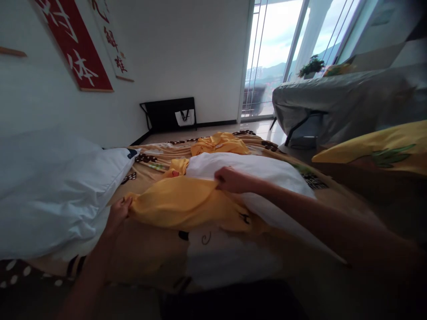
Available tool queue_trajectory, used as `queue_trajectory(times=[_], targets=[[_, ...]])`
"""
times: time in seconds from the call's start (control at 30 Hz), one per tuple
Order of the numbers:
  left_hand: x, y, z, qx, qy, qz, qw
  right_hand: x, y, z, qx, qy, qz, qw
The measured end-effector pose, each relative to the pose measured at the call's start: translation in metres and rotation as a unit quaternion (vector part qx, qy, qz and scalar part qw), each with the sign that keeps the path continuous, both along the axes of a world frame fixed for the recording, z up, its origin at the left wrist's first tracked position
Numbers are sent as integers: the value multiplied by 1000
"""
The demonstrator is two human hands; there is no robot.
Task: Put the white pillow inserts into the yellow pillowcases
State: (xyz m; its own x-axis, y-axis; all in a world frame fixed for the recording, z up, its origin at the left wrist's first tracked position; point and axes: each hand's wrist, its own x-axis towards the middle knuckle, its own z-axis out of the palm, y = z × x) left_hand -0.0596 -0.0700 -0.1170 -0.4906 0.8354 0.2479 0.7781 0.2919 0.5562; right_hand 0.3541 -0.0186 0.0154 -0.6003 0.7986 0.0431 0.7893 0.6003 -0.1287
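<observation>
A yellow pillowcase (176, 202) is stretched between my two hands above the bed. My left hand (119, 212) grips its left end, fingers closed on the cloth. At its upper right edge my right hand (230, 179) pinches the fabric in a fist. Just behind the cloth lies a plump white pillow (267, 166), partly covered by my right hand and forearm. More crumpled yellow cloth (220, 143) rests farther back on the patterned blanket (153, 244). Whether all the yellow fabric is one piece, I cannot tell.
White pillows (66, 200) fill the bed's left side. A yellow printed cushion (380, 146) juts in at right. Beyond the bed stand a covered table (327, 95) and a folded black frame (163, 114) against the wall. A glass door (273, 53) is at the back.
</observation>
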Motion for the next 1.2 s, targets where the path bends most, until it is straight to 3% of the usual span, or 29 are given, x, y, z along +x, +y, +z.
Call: queue_trajectory(times=[0.07, 0.13, 0.3, 0.4, 0.47, 0.53, 0.63, 0.7, 0.8, 0.93, 1.0, 1.1, 1.2], targets=[[-4, -1, 1, -9, 11, 11, 1000, -15, 9, -6, 89, 45, -32, 994], [-9, -5, 2, -27, 32, 30, 999, -20, 21, -20, 123, 51, -82, 988], [-6, -19, 4, -79, 75, 38, 993, -9, 48, -68, 23, 32, -97, 994], [18, -25, 16, 6, 188, 34, 982, -7, 55, -80, -5, 72, -94, 993], [48, -22, 28, 99, 261, -43, 959, -8, 56, -80, -30, 103, -93, 990], [87, -11, 42, 138, 268, -192, 934, -10, 54, -79, -67, 132, -86, 985], [148, 18, 58, 81, 243, -395, 882, -10, 44, -81, -131, 164, -67, 975], [181, 40, 64, 27, 247, -455, 855, -6, 33, -83, -164, 173, -50, 970], [206, 62, 66, 4, 259, -468, 845, 8, 17, -77, -193, 175, -16, 965], [211, 67, 61, -10, 272, -459, 846, 26, 26, -39, -232, 139, 106, 957], [213, 62, 58, -27, 276, -458, 845, 27, 47, -16, -135, 116, 94, 980], [220, 50, 57, -47, 289, -451, 843, 18, 81, 4, 50, 101, -3, 994], [224, 37, 59, -66, 308, -447, 837, 5, 96, -2, 72, 94, -34, 992]])
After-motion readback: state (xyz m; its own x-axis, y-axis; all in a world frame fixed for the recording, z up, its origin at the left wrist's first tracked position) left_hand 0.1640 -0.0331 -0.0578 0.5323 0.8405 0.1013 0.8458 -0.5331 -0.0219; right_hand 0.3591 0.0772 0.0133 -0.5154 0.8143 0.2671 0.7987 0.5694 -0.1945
